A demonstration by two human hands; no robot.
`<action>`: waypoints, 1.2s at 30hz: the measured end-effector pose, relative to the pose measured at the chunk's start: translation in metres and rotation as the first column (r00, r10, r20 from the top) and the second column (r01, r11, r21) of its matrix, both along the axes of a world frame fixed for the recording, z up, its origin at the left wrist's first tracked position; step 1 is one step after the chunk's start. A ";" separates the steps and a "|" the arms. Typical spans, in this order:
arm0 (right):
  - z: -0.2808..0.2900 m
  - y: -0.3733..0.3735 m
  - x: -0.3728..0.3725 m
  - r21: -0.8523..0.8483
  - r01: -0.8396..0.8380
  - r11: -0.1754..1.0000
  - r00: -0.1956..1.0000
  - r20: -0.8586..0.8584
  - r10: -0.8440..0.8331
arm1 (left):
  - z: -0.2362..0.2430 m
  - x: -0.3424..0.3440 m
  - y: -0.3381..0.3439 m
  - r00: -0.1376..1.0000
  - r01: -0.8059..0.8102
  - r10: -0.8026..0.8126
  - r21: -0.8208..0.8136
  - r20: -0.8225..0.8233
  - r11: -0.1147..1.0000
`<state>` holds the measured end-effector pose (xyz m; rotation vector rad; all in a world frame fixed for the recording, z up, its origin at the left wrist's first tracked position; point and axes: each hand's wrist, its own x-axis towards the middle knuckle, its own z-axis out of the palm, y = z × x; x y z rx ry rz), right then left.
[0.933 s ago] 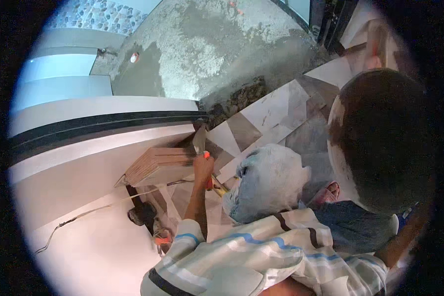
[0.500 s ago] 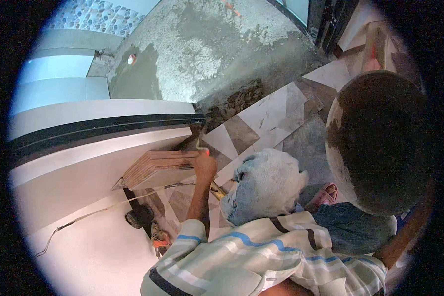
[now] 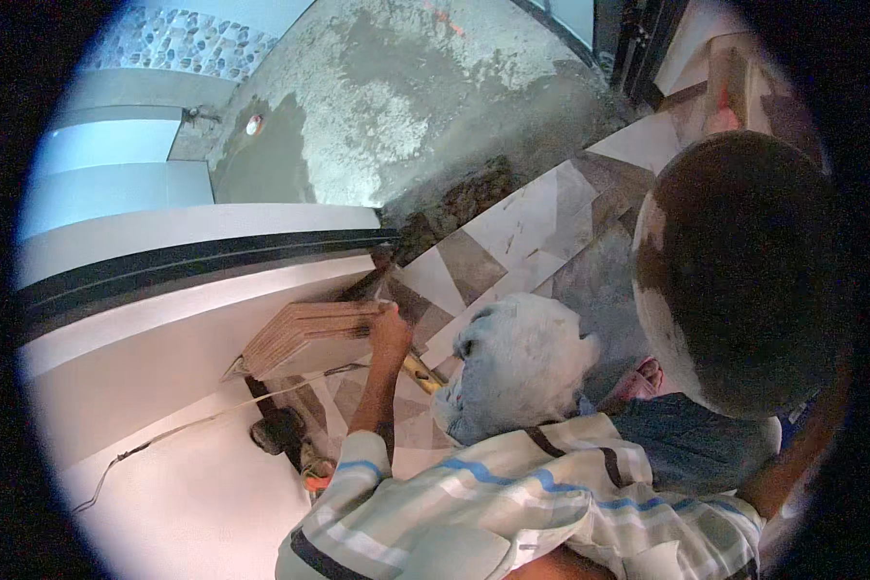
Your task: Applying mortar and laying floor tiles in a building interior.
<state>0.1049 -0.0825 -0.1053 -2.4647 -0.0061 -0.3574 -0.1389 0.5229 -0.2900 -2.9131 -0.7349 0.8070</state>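
My left hand [image 3: 391, 332] is closed around the handle of a small trowel [image 3: 385, 288], beside the dark door frame's lower end; the tool's blade is blurred. Just left of that hand leans a stack of thin flat boards or tiles [image 3: 304, 336] with tan edges. A large dark round pan [image 3: 744, 275], with pale grey residue along its left edge, fills the right side. My right forearm [image 3: 793, 469] runs up behind this pan, which hides the hand and its fingers.
Ahead lies a rough grey cement floor [image 3: 358, 126] with damp patches, bordered by a dark strip of loose mortar [image 3: 459, 203]. Patterned floor tiles [image 3: 512, 227] run diagonally before my dusty knee [image 3: 522, 358]. A yellow tool [image 3: 421, 373] and a cable [image 3: 193, 416] lie at left.
My left hand has shifted slightly left and down with the trowel, and its curved metal neck no longer shows clearly. The pan and my right arm stay nearly in place.
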 end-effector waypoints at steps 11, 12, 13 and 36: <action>0.005 -0.006 0.010 -0.010 0.037 0.999 0.999 0.020 -0.037 | -0.026 0.029 -0.045 0.867 -0.287 0.417 -0.412 0.271 0.865; 0.006 -0.002 0.011 0.018 0.054 0.998 0.998 0.021 -0.055 | -0.025 0.038 -0.047 0.898 -0.273 0.374 -0.370 0.234 0.888; 0.005 0.001 0.011 0.048 0.071 0.996 0.997 0.020 -0.072 | -0.024 0.043 -0.047 0.924 -0.256 0.330 -0.327 0.194 0.910; 0.025 0.056 0.012 0.388 0.139 0.911 0.990 -0.060 -0.126 | 0.148 0.297 -0.308 0.378 0.916 -0.882 -0.253 0.282 0.311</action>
